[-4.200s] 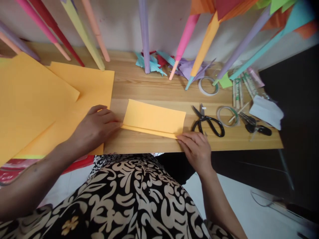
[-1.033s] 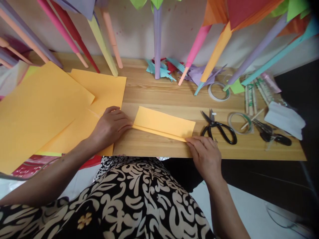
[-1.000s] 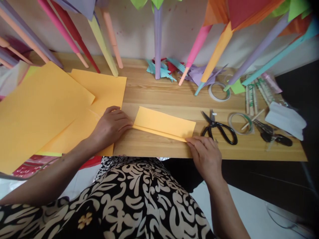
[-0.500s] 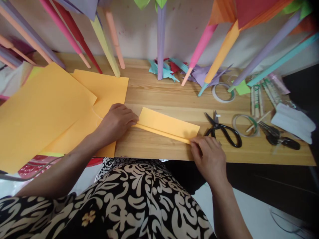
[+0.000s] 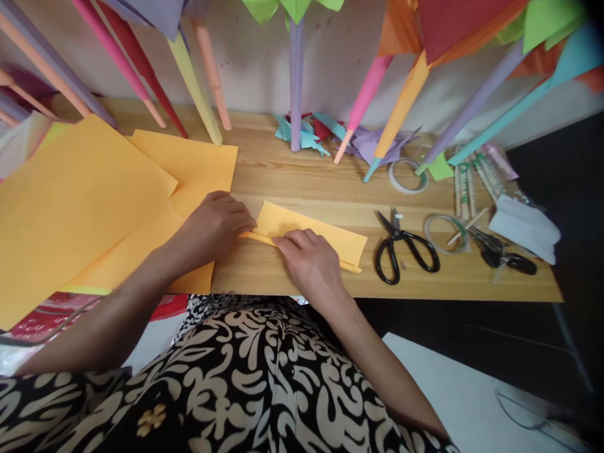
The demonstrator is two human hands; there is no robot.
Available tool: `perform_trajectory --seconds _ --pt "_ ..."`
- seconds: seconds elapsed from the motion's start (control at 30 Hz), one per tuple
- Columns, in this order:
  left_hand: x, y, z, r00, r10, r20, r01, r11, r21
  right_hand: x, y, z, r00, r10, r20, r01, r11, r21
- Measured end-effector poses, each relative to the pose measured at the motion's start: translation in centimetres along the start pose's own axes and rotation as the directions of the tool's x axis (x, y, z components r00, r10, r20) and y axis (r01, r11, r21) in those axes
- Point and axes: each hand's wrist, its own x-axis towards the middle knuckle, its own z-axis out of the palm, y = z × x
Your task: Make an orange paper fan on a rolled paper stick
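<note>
A strip of yellow-orange paper (image 5: 325,236) lies on the wooden table, its near edge rolled into a thin tube. My left hand (image 5: 218,220) is closed on the left end of the roll, beside the large yellow-orange sheets (image 5: 108,182). Fingers of my right hand (image 5: 309,258) are closed on the roll near its middle. The roll's right end sticks out past my right hand, and the flat part of the strip spreads behind it.
Black-handled scissors (image 5: 397,236) lie open right of the strip. Tape rolls (image 5: 408,176), a second pair of scissors (image 5: 500,257) and packets sit farther right. Colored paper tubes (image 5: 296,88) lean along the wall, with paper scraps (image 5: 372,143) at their feet.
My right hand has slid left along the roll from its right end to near the middle. My left hand stays at the left end. The view has shifted slightly.
</note>
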Motion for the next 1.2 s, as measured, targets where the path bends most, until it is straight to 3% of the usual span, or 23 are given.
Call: perform_trajectory --seconds 0.1,0.17,0.27,0.37,0.5,0.67,0.77,0.83,0.93,1.03,1.2 --pt "1.5 1.5 -0.1 1.0 0.011 -0.001 -0.011 0.998 -0.057 -0.2 -0.1 0.5 1.0 0.022 0.0 -0.022 1.0 -0.012" --pt "2.5 2.7 0.2 0.996 0.024 0.091 -0.011 0.991 -0.136 -0.2 -0.2 0.5 0.999 0.031 0.014 -0.03 0.999 -0.035" --pt "3.4 3.9 0.9 0.97 -0.026 0.241 0.078 0.976 -0.205 -0.2 -0.4 0.3 0.997 0.047 0.053 -0.043 0.997 -0.067" --pt "3.5 4.1 1.2 0.947 -0.101 0.304 0.15 0.979 -0.141 -0.2 -0.7 0.3 0.995 0.059 0.078 -0.052 0.995 -0.081" --pt "3.6 4.3 1.1 0.933 -0.13 0.336 0.162 0.984 -0.067 -0.4 -1.1 0.2 0.994 0.07 0.08 -0.063 0.995 -0.08" --pt "4.2 4.5 0.6 0.91 -0.178 0.375 0.217 0.974 -0.066 -0.5 -1.6 0.1 0.994 0.091 0.069 -0.085 0.993 -0.081" --pt "3.4 3.7 -0.1 0.948 -0.171 0.268 0.219 0.962 -0.162 -0.6 -1.5 0.1 0.993 0.094 0.071 -0.09 0.994 -0.054" --pt "2.1 2.9 -0.7 0.975 -0.207 0.078 0.219 0.949 -0.228 -0.6 -1.3 0.2 0.994 0.091 0.063 -0.089 0.995 -0.032" --pt "-0.3 2.0 -1.2 0.968 -0.2 -0.153 0.169 0.966 -0.196 -0.7 -1.1 0.3 0.995 0.09 0.033 -0.09 0.996 -0.008" --pt "-1.8 1.7 -0.5 0.981 -0.106 -0.162 0.094 0.992 -0.078 -0.7 -1.0 0.5 0.996 0.088 0.023 -0.089 0.996 0.01" --pt "-1.9 1.8 1.2 0.987 -0.078 -0.144 0.079 0.997 0.004 -0.7 -1.0 0.2 0.996 0.084 0.019 -0.085 0.996 0.022"
